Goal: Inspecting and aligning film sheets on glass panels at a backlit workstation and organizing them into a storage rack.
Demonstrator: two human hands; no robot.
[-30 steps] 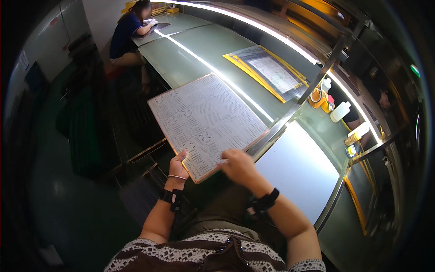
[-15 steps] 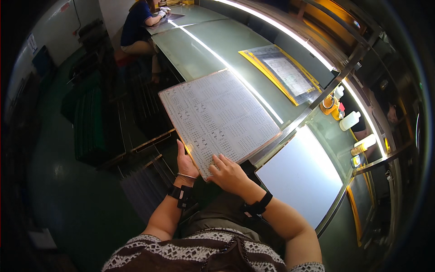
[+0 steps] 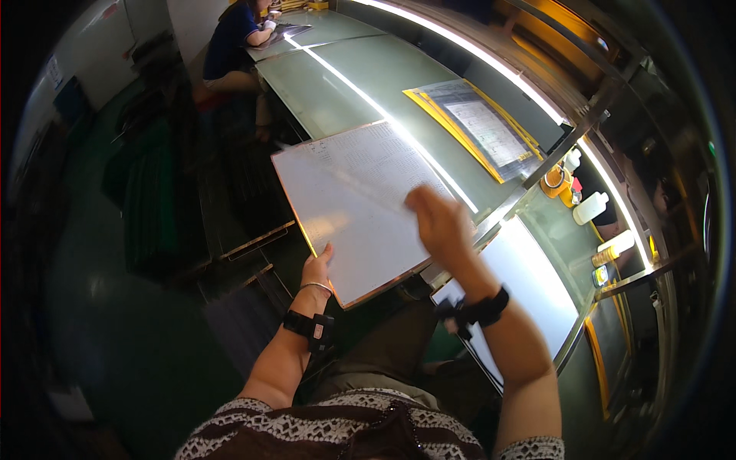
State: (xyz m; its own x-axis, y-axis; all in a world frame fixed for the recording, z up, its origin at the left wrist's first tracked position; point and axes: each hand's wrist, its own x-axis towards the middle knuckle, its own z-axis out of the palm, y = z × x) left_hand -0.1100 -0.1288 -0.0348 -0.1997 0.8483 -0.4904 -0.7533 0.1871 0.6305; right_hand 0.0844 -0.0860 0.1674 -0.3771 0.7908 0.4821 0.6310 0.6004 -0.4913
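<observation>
A white rectangular panel (image 3: 368,253) with coppery edges is in front of me, its far part over the worktable. My left hand (image 3: 319,268) grips its near left edge, thumb on top and fingers hidden underneath. Above the panel, my right hand (image 3: 443,230) is closed and smeared by motion, seemingly at the end of a thin pale sheet (image 3: 360,188) that shows as a blurred, raised streak. Plain white shows on the near side of this streak. Rows of small dark dots remain visible on the far side. Both wrists wear black straps.
The greenish worktable (image 3: 345,103) reaches away to a seated co-worker (image 3: 230,46). Yellow-edged film sheets (image 3: 483,126) lie on it. At right are a bright white panel (image 3: 529,284), a white bottle (image 3: 590,208) and a metal frame post (image 3: 571,138). Dark racks (image 3: 161,199) stand left.
My right hand has moved up and away from the panel's near corner. The dotted surface has given way to plain white nearby. My left hand has shifted slightly up along the edge.
</observation>
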